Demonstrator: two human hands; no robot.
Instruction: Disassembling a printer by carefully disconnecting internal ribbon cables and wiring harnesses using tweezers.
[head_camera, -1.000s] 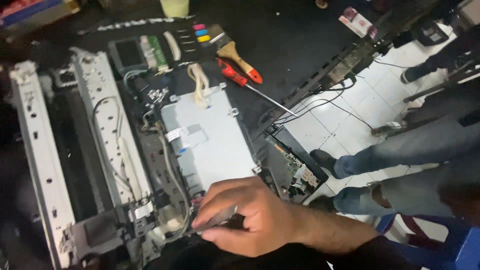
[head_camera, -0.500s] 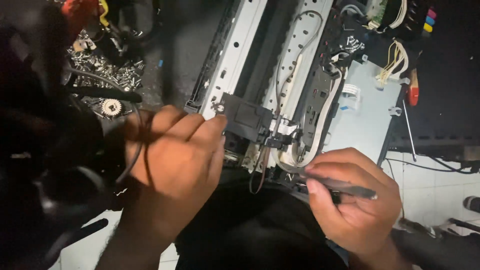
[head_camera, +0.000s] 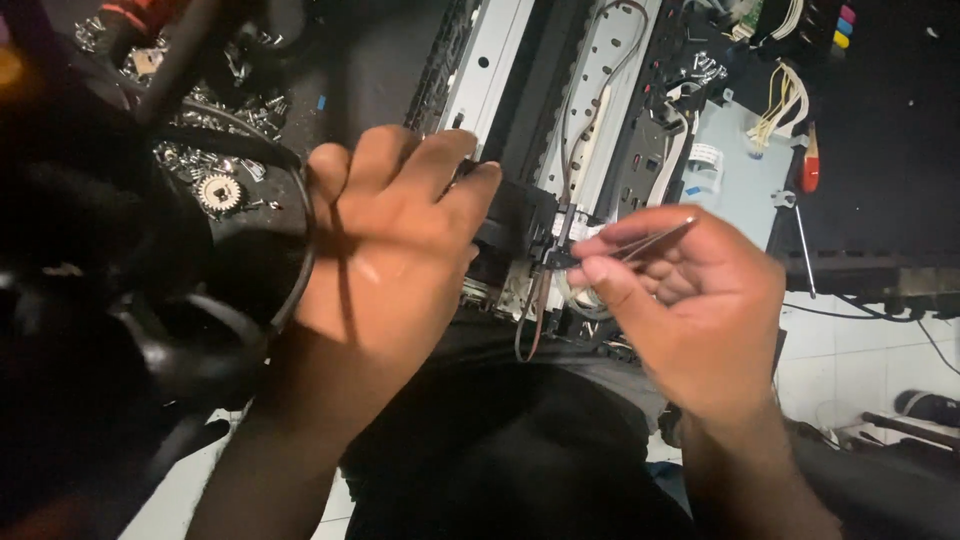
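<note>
Tweezers (head_camera: 655, 240) pinched in right hand (head_camera: 700, 300), fingers (head_camera: 600, 268) closed narrow round them, tips aimed at small black connector (head_camera: 556, 256) on black carriage block (head_camera: 520, 225) of opened printer frame (head_camera: 500, 70): fine grip suits tiny part. Left hand (head_camera: 385, 250) lies flat left of carriage, fingers extended and resting on it, holding nothing, likely steadying it. Thin dark cable (head_camera: 535, 320) hangs below connector. White gear (head_camera: 218, 190) and loose screws lie far left of carriage on dark worktop (head_camera: 370, 70); red-handled screwdriver (head_camera: 810, 170) far right.
</note>
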